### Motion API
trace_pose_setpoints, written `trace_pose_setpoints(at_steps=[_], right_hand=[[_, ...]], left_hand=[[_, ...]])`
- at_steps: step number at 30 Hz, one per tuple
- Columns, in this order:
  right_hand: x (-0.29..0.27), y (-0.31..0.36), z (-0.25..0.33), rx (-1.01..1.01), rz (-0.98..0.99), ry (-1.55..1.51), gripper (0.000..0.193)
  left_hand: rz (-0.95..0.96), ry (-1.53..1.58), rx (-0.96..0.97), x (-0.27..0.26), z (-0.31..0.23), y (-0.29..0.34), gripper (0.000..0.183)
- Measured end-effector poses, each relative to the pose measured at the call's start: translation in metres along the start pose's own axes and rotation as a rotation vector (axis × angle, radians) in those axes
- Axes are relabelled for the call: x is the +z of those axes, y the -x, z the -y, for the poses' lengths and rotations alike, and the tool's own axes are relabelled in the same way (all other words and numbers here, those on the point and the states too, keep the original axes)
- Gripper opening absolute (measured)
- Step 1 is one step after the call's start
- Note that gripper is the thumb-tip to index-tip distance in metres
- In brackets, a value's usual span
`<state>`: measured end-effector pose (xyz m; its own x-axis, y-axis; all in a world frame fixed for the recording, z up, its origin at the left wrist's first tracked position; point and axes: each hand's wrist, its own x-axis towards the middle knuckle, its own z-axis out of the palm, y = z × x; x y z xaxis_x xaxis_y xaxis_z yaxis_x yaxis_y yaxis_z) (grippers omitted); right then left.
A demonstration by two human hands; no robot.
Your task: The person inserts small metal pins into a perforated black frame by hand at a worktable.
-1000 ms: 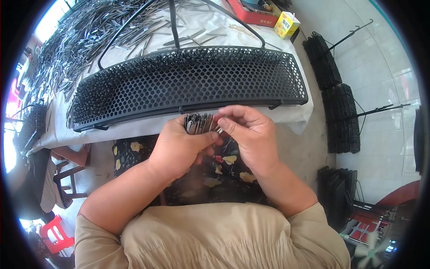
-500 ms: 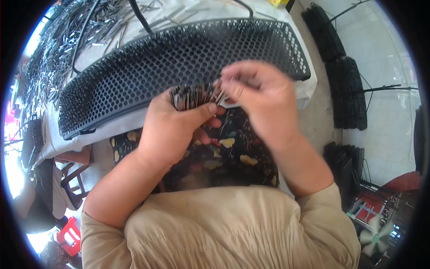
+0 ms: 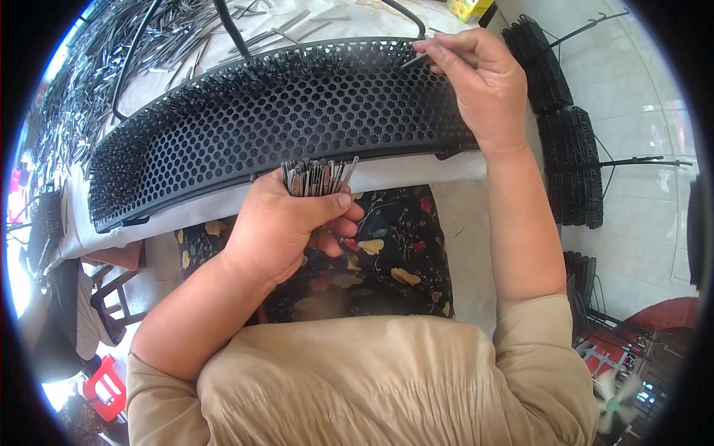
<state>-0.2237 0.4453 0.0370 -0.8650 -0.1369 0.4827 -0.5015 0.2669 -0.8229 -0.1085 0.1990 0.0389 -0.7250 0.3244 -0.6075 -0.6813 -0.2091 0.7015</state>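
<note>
My left hand (image 3: 277, 224) is closed round a bundle of thin metal strips (image 3: 315, 178), their ends fanned upward in front of the black rack. The rack (image 3: 286, 130) is a long curved panel full of round holes. Short dark strips (image 3: 123, 175) stand packed in its left end and along its far side, while the middle holes are bare. At the rack's far right, my right hand (image 3: 487, 85) pinches a single thin dark strip (image 3: 414, 62) between thumb and fingers, tilted over the holes. Whether its tip sits in a hole I cannot tell.
A heap of loose metal strips (image 3: 82, 89) covers the table's far left. Black bars (image 3: 242, 37) rise behind the rack. A yellow box (image 3: 470, 9) lies at the far edge. Stacked black racks (image 3: 571, 163) stand on the right, above a small fan (image 3: 611, 401).
My right hand has moved from the bundle up and to the right, carrying one strip to the rack's far right. My left hand has shifted slightly lower with the bundle.
</note>
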Motion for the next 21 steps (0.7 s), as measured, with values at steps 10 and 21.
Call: trace_pose_setpoints(at_steps=[10,21], right_hand=[[0.001,-0.005,0.008,-0.054,0.080,0.302,0.007],[0.008,-0.010,0.017,-0.168,0.140,0.626,0.018]], left_hand=[[0.000,-0.030,-0.002,-0.002,0.000,-0.002,0.011],[-0.047,-0.053,0.003,0.000,0.000,0.001,0.010]])
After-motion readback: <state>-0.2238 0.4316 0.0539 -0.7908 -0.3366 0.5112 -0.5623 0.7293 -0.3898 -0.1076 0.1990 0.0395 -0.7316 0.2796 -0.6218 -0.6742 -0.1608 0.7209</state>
